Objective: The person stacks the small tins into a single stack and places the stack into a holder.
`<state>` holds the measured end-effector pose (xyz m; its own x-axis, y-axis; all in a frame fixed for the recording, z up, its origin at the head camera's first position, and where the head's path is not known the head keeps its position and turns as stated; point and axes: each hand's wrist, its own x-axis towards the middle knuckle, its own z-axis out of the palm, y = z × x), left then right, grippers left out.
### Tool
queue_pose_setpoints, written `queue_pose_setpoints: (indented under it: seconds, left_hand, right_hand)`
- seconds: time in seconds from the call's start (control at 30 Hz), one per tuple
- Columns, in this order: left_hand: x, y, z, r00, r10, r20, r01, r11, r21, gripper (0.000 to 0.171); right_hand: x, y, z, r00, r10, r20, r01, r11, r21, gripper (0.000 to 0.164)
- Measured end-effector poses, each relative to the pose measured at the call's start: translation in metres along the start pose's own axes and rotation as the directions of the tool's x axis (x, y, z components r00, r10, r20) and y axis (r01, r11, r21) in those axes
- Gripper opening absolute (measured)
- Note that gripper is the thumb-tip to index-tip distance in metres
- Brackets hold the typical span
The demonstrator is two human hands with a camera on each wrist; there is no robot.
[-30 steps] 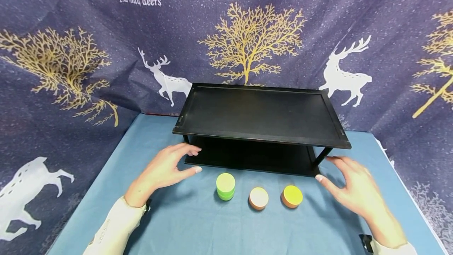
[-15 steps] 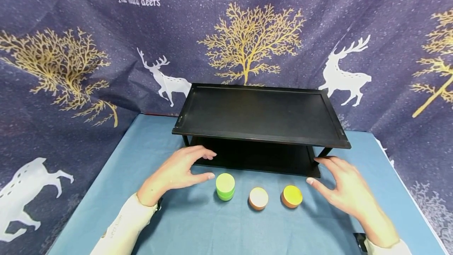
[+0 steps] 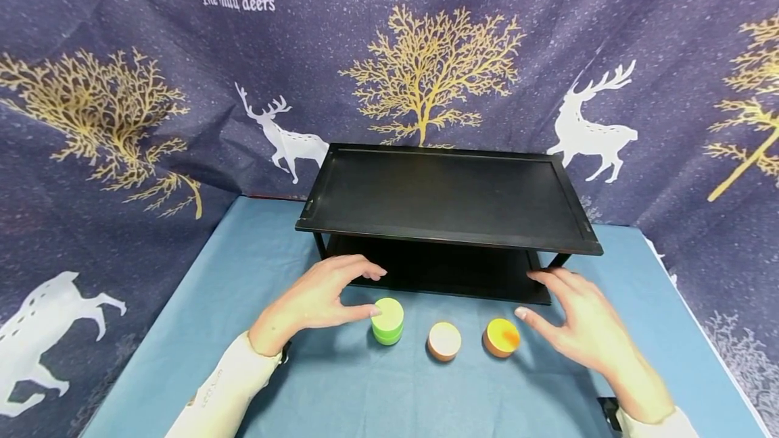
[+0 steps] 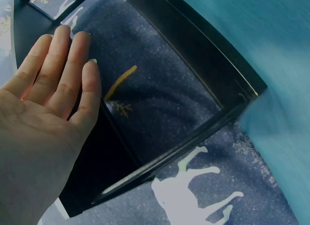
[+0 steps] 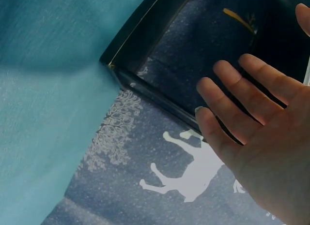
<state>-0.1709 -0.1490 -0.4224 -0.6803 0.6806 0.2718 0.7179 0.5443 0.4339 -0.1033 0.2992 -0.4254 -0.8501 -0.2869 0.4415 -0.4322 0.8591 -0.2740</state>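
Observation:
My left hand (image 3: 328,293) is held with fingers extended just left of a green round block (image 3: 387,324), which looks like two stacked discs. Its thumb tip overlaps the block's top in the head view; the fingers reach toward the shelf's lower opening. To the right, my right hand (image 3: 578,323) has its fingers spread, the thumb pointing at a round block with a yellow top and orange side (image 3: 502,338). A gap shows between them. Between these blocks sits one with a pale top and orange-brown side (image 3: 444,341). Both palms (image 4: 34,133) (image 5: 276,162) hold nothing in the wrist views.
Behind the blocks stands a black two-tier shelf (image 3: 447,198), its lower board (image 3: 450,272) close to the fingertips. Blue cloth (image 3: 402,397) covers the table. A dark blue curtain with deer and trees (image 3: 304,39) hangs close behind the shelf.
My left hand has moved right, from beside the shelf's left leg up to the green block. My right hand has shifted left toward the yellow-topped block. The blocks and shelf have stayed put.

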Motion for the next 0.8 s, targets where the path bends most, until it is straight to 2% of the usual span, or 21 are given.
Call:
queue_pose_setpoints:
  seconds: [0.17, 0.37, 0.6, 0.8]
  left_hand:
    - [0.002, 0.001, 0.003, 1.0, 0.019, 0.02, -0.019, 1.0, -0.008, 0.056]
    - [-0.001, 0.0, 0.006, 0.996, 0.041, 0.076, -0.038, 0.998, -0.04, 0.061]
    - [-0.001, -0.003, 0.011, 0.99, 0.024, 0.14, -0.01, 0.995, -0.102, 0.07]
    - [-0.002, -0.005, 0.015, 0.983, -0.002, 0.186, 0.023, 0.993, -0.113, 0.075]
  right_hand:
    - [-0.002, -0.002, 0.002, 0.999, -0.025, 0.021, 0.025, 1.0, 0.001, 0.061]
    - [-0.003, -0.001, 0.006, 0.996, -0.072, 0.055, 0.071, 0.997, 0.034, 0.062]
    - [-0.004, 0.0, 0.009, 0.994, -0.084, 0.074, 0.08, 0.995, 0.051, 0.062]
    - [-0.008, 0.002, 0.013, 0.985, -0.071, 0.159, 0.064, 0.997, 0.053, 0.065]
